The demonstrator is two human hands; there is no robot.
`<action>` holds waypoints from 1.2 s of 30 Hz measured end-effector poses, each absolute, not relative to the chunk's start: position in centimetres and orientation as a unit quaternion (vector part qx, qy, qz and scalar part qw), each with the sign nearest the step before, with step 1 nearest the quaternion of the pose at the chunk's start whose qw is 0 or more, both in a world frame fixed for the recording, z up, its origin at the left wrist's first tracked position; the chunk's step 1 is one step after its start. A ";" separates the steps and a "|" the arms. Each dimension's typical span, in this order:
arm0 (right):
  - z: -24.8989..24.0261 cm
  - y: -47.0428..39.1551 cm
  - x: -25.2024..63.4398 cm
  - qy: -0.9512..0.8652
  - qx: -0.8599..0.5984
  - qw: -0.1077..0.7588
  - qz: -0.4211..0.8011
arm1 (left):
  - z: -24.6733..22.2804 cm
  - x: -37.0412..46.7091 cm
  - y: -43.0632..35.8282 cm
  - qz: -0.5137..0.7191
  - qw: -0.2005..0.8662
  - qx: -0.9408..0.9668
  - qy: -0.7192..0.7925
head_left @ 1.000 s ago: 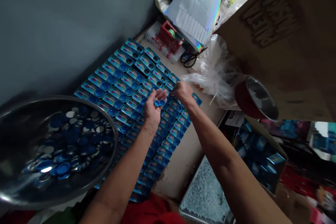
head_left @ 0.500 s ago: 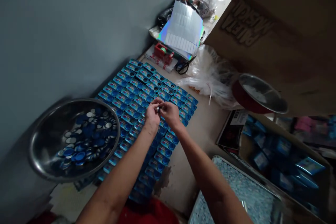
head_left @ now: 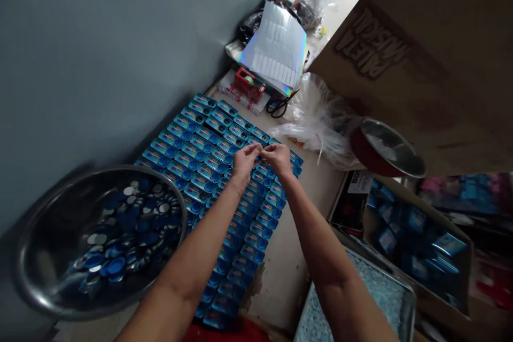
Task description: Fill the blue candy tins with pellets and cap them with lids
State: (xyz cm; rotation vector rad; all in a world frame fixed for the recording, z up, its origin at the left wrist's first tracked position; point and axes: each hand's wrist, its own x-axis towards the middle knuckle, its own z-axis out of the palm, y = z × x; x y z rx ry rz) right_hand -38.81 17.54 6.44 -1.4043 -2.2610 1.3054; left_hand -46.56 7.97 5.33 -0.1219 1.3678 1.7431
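Note:
Rows of small blue tins, many with a round blue piece at one end, cover the table. Above their right-hand rows my left hand and my right hand meet at the fingertips. Both hands are pinched closed; whatever lies between the fingers is too small to make out. A large metal bowl at the left holds a heap of blue and silver round discs.
Beyond the tins lie a red tape dispenser, black scissors, silvery sheets and plastic bags. At the right are a red-sided bowl, a carton of blue packets and a speckled tray.
Both hands have moved right and slightly up over the tins, fingertips still together. A small shiny item seen between them earlier is no longer distinct. The view has shifted slightly.

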 end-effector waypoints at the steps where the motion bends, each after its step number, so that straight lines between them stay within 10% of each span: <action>1: 6.4 17.5 -38.7 -0.757 -0.464 0.072 0.455 | 4.9 -46.7 8.3 0.686 0.452 -0.029 0.570; 21: 5.4 20.3 -38.5 -0.764 -0.539 0.068 0.350 | 3.3 -51.1 9.9 0.646 0.455 -0.037 0.612; 36: 5.8 23.7 -44.1 -0.832 -0.485 -0.227 0.145 | 2.4 -56.2 12.9 0.557 0.396 0.125 0.719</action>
